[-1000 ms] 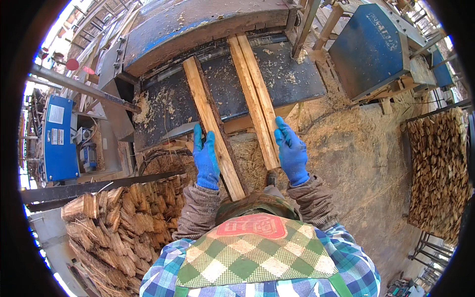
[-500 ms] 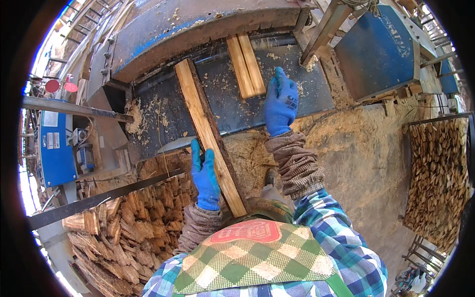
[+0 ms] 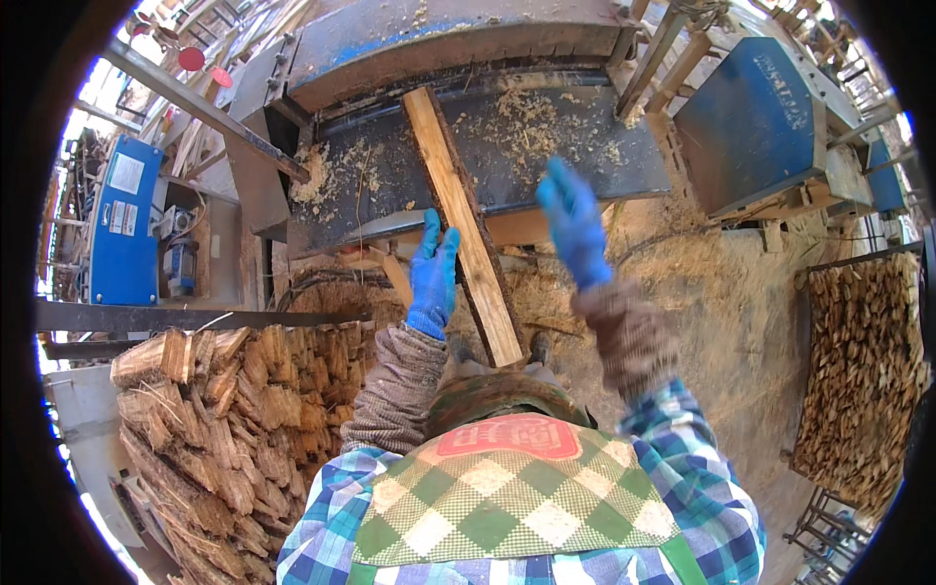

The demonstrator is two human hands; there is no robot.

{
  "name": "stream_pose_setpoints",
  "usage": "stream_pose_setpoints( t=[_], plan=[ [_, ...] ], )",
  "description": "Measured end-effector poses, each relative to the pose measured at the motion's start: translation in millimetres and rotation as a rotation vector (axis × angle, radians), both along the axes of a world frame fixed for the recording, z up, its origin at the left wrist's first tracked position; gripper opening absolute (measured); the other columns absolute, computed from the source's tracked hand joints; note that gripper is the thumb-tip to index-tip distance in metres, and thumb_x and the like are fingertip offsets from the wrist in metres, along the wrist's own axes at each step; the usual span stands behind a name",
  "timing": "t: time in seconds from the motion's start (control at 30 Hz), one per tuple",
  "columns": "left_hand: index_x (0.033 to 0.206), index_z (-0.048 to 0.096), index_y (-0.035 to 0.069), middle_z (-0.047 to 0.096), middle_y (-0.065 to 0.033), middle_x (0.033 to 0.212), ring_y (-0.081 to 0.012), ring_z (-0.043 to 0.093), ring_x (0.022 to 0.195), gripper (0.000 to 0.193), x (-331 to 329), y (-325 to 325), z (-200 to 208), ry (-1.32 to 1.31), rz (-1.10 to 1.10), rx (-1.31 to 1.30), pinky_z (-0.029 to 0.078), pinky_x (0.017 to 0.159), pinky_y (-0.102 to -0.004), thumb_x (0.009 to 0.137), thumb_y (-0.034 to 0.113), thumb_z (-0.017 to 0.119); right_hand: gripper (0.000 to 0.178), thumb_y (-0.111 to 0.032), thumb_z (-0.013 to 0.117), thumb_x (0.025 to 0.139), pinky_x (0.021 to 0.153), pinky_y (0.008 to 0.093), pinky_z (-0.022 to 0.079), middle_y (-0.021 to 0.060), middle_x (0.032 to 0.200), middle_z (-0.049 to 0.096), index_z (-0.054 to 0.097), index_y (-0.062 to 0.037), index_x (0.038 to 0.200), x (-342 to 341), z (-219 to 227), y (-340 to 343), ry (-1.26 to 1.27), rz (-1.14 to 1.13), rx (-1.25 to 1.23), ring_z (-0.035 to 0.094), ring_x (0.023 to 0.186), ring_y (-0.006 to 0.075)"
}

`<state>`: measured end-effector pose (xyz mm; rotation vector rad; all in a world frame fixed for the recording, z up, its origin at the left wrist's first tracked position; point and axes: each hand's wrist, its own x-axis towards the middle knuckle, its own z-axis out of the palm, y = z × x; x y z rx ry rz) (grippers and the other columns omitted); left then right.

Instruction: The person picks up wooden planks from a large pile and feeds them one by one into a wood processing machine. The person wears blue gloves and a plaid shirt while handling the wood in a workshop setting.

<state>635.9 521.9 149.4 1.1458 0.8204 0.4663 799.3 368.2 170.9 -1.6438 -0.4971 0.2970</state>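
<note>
A long, narrow wooden board (image 3: 460, 214) with bark along its edges lies over the dark metal machine bed (image 3: 380, 171). Its near end juts past the bed's front edge, toward me. My left hand (image 3: 432, 278), in a blue glove, is against the board's left side, fingers up and slightly apart, not wrapped over its top. Off to the right, my right hand (image 3: 575, 224), also gloved in blue, is raised in front of the bed and blurred by motion. Its fingers look stretched out, with nothing seen in them.
Wood chips (image 3: 531, 127) litter the bed beneath a rusty blue machine housing (image 3: 458, 49). Stacked wood pieces (image 3: 224, 419) fill the lower left, and another stack (image 3: 858, 361) stands at right. A metal bar (image 3: 210, 107) crosses at upper left; a blue cabinet (image 3: 746, 127) stands at upper right.
The long board has moved forward and its near end is farther from me. Two short wood strips on the bed are no longer visible. My right hand has drawn back toward me.
</note>
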Motion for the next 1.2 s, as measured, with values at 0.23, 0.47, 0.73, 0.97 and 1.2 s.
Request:
stream_pose_setpoints(
  t=[0.23, 0.47, 0.73, 0.97, 1.2],
  plan=[
    [0.156, 0.04, 0.016, 0.059, -0.0058, 0.142, -0.0138, 0.065, 0.103, 0.056, 7.5, -50.5, 14.6, 0.052, -0.307, -0.175, 0.059, 0.085, -0.0329, 0.104, 0.021, 0.061, 0.049, -0.025, 0.063, 0.102, 0.09, 0.0343, 0.054, 0.0198, 0.132, 0.066, 0.052, -0.0075, 0.147, -143.7, -19.5, -81.0, -0.067, -0.111, -0.068, 0.067, 0.115, 0.0181],
    [0.152, 0.045, 0.01, 0.063, -0.017, 0.137, -0.0266, 0.069, 0.11, 0.052, 13.3, -64.0, 45.2, -0.047, -0.552, -0.169, 0.06, 0.087, -0.0385, 0.107, 0.035, 0.054, 0.05, -0.027, 0.062, 0.103, 0.092, 0.0301, 0.052, 0.017, 0.129, 0.069, 0.052, -0.0052, 0.147, -81.0, 22.4, -107.6, 0.051, -0.165, -0.116, 0.063, 0.111, 0.0107],
    [0.15, 0.045, 0.005, 0.062, -0.02, 0.135, -0.0324, 0.067, 0.115, 0.053, 21.1, -19.2, 41.7, -0.136, -0.3, -0.096, 0.06, 0.09, -0.0424, 0.107, 0.034, 0.054, 0.047, -0.024, 0.06, 0.105, 0.099, 0.0316, 0.05, 0.0167, 0.133, 0.066, 0.053, -0.0006, 0.145, -39.6, 32.7, -103.1, 0.116, -0.132, 0.015, 0.061, 0.116, 0.0136],
    [0.146, 0.051, 0.005, 0.069, -0.0165, 0.122, -0.0222, 0.072, 0.098, 0.049, 39.2, 37.7, 28.8, -0.019, 0.173, 0.339, 0.061, 0.078, -0.0343, 0.107, 0.034, 0.054, 0.036, -0.013, 0.064, 0.101, 0.084, 0.0361, 0.058, 0.0184, 0.116, 0.07, 0.062, -0.0031, 0.135, -0.9, -13.3, -82.7, -0.326, -0.383, -0.216, 0.07, 0.102, 0.0271],
    [0.143, 0.056, 0.004, 0.069, -0.0184, 0.126, -0.0249, 0.071, 0.104, 0.045, 77.9, 66.2, -7.5, 0.278, 0.134, 0.916, 0.057, 0.082, -0.0347, 0.106, 0.028, 0.058, 0.041, -0.006, 0.063, 0.097, 0.088, 0.0421, 0.055, 0.0201, 0.115, 0.064, 0.06, -0.0062, 0.138, 82.6, -9.0, -13.0, -0.426, -0.546, -0.192, 0.065, 0.1, 0.0344]
  ],
)
